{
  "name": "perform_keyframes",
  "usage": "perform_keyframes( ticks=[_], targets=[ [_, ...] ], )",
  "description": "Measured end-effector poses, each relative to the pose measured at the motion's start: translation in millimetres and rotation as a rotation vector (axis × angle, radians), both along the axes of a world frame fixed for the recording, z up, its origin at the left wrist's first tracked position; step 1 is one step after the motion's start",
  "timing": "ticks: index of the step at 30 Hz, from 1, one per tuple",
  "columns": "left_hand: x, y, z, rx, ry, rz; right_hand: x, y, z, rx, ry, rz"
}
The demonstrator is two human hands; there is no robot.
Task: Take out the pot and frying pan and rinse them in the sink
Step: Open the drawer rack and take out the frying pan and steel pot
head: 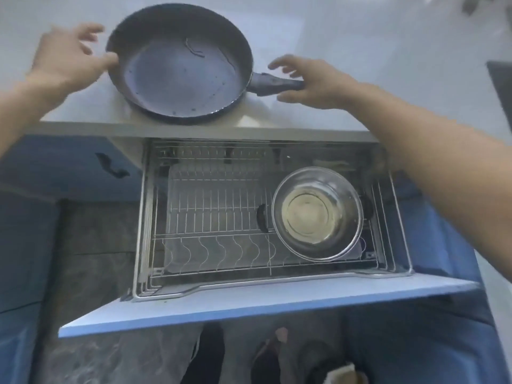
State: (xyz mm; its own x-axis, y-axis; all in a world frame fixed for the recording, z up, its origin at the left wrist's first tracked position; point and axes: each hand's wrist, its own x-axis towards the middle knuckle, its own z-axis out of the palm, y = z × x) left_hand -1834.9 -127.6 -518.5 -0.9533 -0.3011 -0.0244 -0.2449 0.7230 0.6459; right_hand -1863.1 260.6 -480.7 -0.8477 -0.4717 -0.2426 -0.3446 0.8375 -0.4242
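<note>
frying pan (180, 69): dark, round, wet inside, at the worktop's (360, 79) front edge
pot (317, 213): shiny steel, in drawer rack (210, 217)
left hand (69, 56): grip apart, thumb touching pan rim
right hand (307, 81): grip apart, at pan handle

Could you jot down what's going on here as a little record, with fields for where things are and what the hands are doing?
frying pan: on the countertop, above the drawer
pot: in the open drawer's wire rack, right side
left hand: fingers spread, touching the pan's rim
right hand: open at the pan's handle
sink: not visible
</note>
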Motion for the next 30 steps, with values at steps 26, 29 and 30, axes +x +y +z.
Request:
perform_keyframes(
  ticks=[26, 29, 30],
  targets=[
    [171.5, 269.3, -225.3, 0.211, -0.467, -0.482, 144.3, 277.5, -232.9, 0.144, -0.378, -0.550],
    [165.8, 275.7, -230.4, 0.261, -0.459, -0.402, 146.7, 281.2, -239.7, 0.029, -0.367, -0.582],
    [164.3, 276.4, -230.1, 0.259, -0.453, -0.374, 149.6, 282.1, -240.4, 0.002, -0.367, -0.589]
  ],
)
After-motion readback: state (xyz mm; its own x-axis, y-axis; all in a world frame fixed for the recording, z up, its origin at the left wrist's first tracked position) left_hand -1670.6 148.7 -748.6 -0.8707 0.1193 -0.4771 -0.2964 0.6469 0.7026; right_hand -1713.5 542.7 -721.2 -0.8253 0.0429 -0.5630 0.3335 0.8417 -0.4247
